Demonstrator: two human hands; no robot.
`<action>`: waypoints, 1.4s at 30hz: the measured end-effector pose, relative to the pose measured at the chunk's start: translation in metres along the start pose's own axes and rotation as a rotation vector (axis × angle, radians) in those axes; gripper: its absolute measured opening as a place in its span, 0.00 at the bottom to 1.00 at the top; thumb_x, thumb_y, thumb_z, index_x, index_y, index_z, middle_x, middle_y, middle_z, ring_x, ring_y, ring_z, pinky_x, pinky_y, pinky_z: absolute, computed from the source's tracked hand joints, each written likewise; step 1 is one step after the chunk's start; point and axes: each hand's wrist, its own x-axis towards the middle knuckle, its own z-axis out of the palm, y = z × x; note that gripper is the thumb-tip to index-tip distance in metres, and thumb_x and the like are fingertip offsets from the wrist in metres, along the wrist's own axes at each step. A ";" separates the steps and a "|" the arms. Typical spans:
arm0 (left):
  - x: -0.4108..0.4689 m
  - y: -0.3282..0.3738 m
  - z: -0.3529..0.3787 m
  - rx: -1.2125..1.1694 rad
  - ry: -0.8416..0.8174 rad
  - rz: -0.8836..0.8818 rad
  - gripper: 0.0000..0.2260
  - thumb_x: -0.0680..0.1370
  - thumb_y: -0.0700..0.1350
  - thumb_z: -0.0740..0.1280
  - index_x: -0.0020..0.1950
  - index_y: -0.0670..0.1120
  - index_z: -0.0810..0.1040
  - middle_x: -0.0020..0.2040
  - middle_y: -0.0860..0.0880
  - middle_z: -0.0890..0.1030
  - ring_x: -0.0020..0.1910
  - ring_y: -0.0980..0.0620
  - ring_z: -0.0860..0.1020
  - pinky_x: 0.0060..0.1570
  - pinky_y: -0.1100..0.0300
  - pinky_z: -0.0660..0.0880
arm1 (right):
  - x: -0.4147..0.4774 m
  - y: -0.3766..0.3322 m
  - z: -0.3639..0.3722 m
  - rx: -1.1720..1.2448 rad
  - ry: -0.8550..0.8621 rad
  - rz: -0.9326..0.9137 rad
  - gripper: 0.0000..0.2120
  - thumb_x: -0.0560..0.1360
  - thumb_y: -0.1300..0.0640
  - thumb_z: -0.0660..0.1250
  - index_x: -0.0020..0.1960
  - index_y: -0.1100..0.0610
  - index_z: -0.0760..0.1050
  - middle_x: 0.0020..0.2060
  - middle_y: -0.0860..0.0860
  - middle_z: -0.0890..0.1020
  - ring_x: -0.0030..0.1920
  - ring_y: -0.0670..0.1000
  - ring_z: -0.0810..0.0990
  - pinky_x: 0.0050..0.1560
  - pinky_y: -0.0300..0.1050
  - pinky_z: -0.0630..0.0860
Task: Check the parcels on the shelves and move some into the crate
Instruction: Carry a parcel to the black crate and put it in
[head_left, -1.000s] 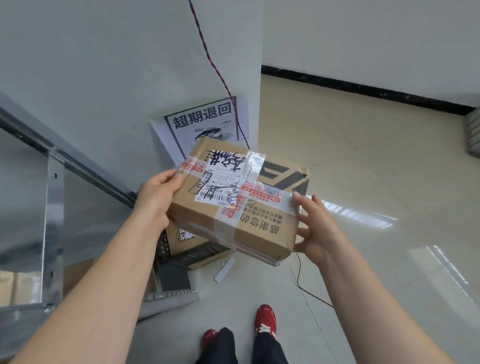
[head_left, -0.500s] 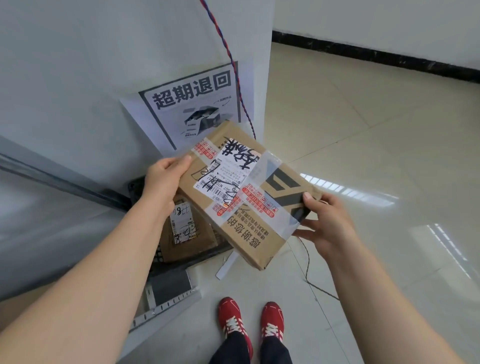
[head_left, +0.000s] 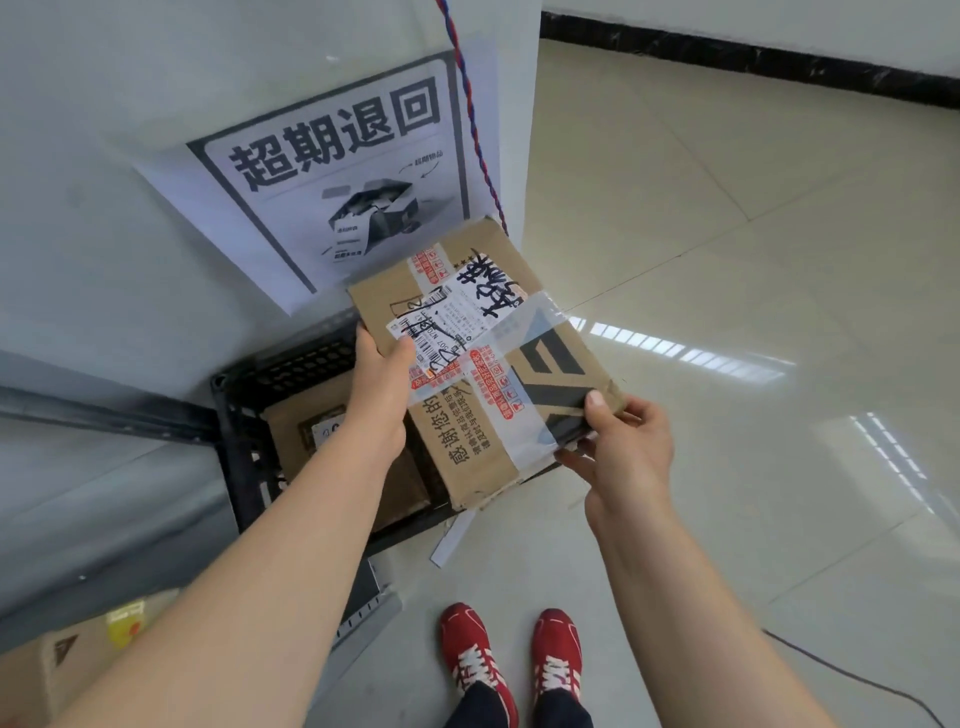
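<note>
Floor (head_left: 727, 260) of pale glossy tiles across the whole right side, with window light mirrored on it. On the left a grey-white wall (head_left: 130, 182), carrying a printed poster (head_left: 322, 171) with big black characters and a drawing of an open box. Below the poster a black perforated crate (head_left: 291, 364) on the floor, close against the wall, with one brown parcel (head_left: 301, 421) lying flat inside. Over the right part of the crate, tilted, a taped cardboard parcel (head_left: 550, 364); touching the crate rim or not, impossible to tell. Both hands clamped on this parcel and well apart: left hand (head_left: 379, 384) gripping the left edge, thumb on the white shipping label (head_left: 447, 322); right hand (head_left: 623, 447) pinching the near right corner, thumb on top, fingers underneath. In the lower left corner, part of another cardboard box (head_left: 78, 654). At the bottom, red shoes (head_left: 467, 649) on the tiles. Down the wall, past the right edge of the poster, a thin twisted red and blue cord (head_left: 475, 119).
</note>
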 end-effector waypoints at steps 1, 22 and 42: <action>0.002 -0.002 0.001 -0.008 0.029 -0.001 0.18 0.85 0.44 0.59 0.75 0.54 0.66 0.64 0.50 0.81 0.59 0.50 0.82 0.56 0.44 0.80 | 0.002 0.000 0.003 -0.005 0.001 -0.006 0.11 0.81 0.60 0.69 0.61 0.57 0.71 0.62 0.57 0.77 0.58 0.60 0.82 0.45 0.56 0.85; 0.036 -0.064 -0.007 0.152 0.019 -0.144 0.27 0.84 0.37 0.62 0.77 0.61 0.64 0.60 0.55 0.83 0.56 0.52 0.82 0.43 0.55 0.78 | 0.067 0.065 0.033 -0.230 0.041 0.084 0.20 0.79 0.71 0.57 0.66 0.55 0.74 0.54 0.53 0.81 0.54 0.57 0.82 0.55 0.59 0.83; 0.046 -0.109 -0.005 0.198 -0.081 -0.350 0.19 0.83 0.35 0.61 0.66 0.57 0.77 0.59 0.54 0.83 0.62 0.50 0.77 0.62 0.45 0.70 | 0.094 0.083 0.061 -0.798 -0.205 0.041 0.20 0.76 0.62 0.63 0.67 0.65 0.72 0.66 0.64 0.75 0.62 0.63 0.77 0.54 0.54 0.75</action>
